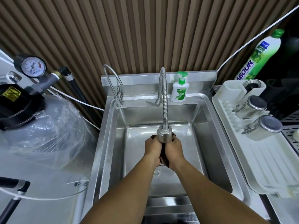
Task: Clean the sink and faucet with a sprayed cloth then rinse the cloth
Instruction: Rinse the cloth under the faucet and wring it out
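Note:
A stainless steel sink [200, 126] fills the middle of the view. Its flexible coiled faucet [165, 101] arches forward and ends in a round spray head [164, 134] over the basin. Just under that head, my left hand [152, 148] and my right hand [174, 150] are pressed together around a dark brown cloth [163, 155]. The cloth shows only as a strip between my palms and a little at my fingertips. Water glistens on the basin floor below my wrists.
A thin gooseneck tap [113, 81] stands at the sink's back left, a Dettol pump bottle [179, 89] at the back ledge. Right: a white drying rack [258, 159] with metal cups [252, 109] and a green dish-soap bottle [258, 55]. Left: a plastic-wrapped tank [45, 126] with pressure gauge [33, 67].

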Demonstrator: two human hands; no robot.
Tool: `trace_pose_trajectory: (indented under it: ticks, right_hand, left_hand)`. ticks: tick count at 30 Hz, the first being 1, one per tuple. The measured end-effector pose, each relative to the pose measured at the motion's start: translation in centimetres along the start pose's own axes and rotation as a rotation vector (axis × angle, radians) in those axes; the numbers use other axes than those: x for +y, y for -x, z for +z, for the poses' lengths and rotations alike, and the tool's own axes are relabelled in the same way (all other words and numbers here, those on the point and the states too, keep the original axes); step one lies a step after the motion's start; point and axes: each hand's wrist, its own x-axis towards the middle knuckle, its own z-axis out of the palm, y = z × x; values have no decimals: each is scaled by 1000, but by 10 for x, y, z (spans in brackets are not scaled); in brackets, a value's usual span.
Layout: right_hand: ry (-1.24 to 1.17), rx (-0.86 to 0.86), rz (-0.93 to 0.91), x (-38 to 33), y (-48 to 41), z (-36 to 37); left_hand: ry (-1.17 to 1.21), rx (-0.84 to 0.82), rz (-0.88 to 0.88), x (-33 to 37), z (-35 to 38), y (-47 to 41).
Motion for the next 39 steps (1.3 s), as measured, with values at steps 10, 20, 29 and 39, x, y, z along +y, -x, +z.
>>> trace_pose_trajectory:
  ticks: [10, 20, 29, 39]
  right_hand:
    - [13, 61, 76, 9, -4, -7]
    - [-86, 144, 162, 6, -11, -1]
    - [-17, 174, 72, 2, -13, 1]
    - [-84, 236, 63, 4, -9, 3]
  left_hand:
    - [-74, -35, -69, -9, 0, 1]
    - [-72, 23, -38, -7, 4, -1]
    - [-15, 47, -46, -2, 3, -4]
    - [3, 3, 15, -17, 6, -2]
